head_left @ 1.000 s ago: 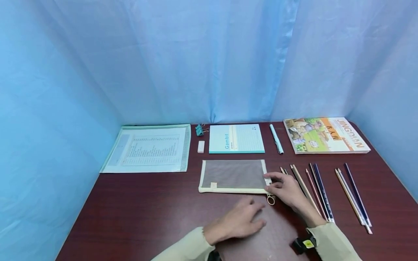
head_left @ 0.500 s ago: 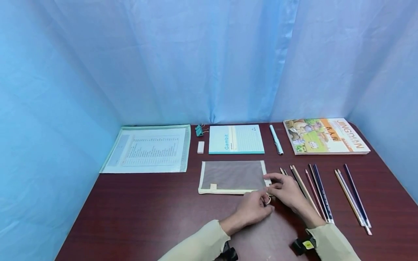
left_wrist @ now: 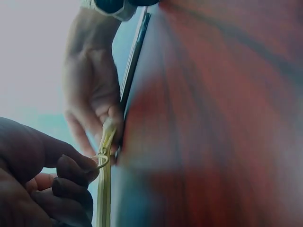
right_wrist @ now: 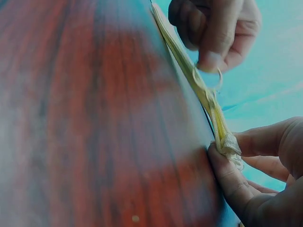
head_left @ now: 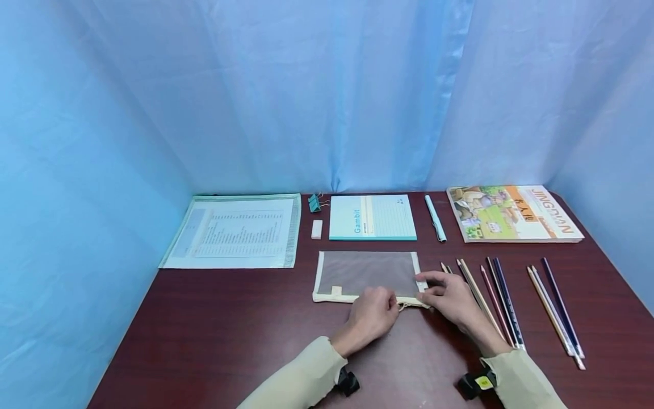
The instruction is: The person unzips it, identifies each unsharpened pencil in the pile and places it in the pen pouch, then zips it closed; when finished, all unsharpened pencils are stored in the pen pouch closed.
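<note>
Dark red wooden table point(head_left: 214, 335), blue curtains point(head_left: 327, 91) on all sides. Along far edge: printed sheet point(head_left: 235, 232), eraser point(head_left: 317, 229), binder clip point(head_left: 314, 203), notebook point(head_left: 372, 217), pen point(head_left: 435, 225), picture book point(head_left: 513, 213); pencils point(head_left: 503, 304) toward right edge. Mesh pouch point(head_left: 365, 275) flat at middle of table. Left hand point(head_left: 374, 314) at pouch's near edge, fingers curled, pinching zipper ring point(left_wrist: 101, 161). Right hand point(head_left: 449, 295) at near right corner of pouch, thumb and fingers clamped on zipper end tab point(right_wrist: 228, 144).
</note>
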`<state>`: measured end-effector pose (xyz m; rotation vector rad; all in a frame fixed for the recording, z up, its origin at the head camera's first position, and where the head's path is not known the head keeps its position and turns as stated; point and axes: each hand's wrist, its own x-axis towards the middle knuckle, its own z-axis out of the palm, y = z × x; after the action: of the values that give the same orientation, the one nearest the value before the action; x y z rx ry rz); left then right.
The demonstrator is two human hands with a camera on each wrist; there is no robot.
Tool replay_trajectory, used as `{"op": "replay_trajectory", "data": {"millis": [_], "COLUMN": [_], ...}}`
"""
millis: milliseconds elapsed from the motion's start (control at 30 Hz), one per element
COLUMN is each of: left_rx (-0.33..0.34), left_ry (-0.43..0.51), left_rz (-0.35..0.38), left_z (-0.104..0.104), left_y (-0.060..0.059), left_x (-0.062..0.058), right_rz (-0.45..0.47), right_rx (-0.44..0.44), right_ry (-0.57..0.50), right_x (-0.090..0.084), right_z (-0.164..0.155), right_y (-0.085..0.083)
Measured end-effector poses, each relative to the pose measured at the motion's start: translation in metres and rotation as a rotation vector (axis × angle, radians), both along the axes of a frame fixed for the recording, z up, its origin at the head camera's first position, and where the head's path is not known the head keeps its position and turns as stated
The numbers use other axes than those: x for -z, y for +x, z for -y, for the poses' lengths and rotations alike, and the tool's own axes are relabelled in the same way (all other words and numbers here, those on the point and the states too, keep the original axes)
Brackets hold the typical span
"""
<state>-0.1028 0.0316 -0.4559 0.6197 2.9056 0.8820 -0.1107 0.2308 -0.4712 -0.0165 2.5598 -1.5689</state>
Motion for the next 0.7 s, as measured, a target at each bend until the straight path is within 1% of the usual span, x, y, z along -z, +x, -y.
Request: {"op": "replay_trajectory", "data": {"millis": [67,167,333,400,567,633,700], "left_rx": [-0.011,-0.046,-0.106,-0.122,-0.156,-0.186,-0.213], "left_ry": [0.006,0.014,0.048,0.047,-0.009,-0.021,-0.014], "left_rz": [-0.007,-0.030,-0.059,-0.075,-0.120,-0.113,-0.094], "left_z": [0.011,0.029,0.063,0.077,0.118,0.136,0.151], "left_y": [-0.001,-0.002,-0.006,-0.008,-0.012,-0.014,-0.015], "left_x": [-0.001,0.000,0.003,0.004,0.003,0.002,0.002], "right_rz": [0.003,0.008,0.014,0.013,0.012,0.018,0.023], "right_rx": [0.007,0.012,0.017,0.019,0.022,0.029,0.039], "right_ry": [0.007,0.020,0.028,0.028,0.038,0.046,0.058], "right_x": [0.000,-0.001,-0.001,-0.001,0.000,0.000,0.000], "right_z": [0.001,0.001,-0.002,-0.003,-0.001,0.001,0.003], "right_y": [-0.001,-0.001,-0.001,-0.001,-0.001,-0.001,-0.001]}}
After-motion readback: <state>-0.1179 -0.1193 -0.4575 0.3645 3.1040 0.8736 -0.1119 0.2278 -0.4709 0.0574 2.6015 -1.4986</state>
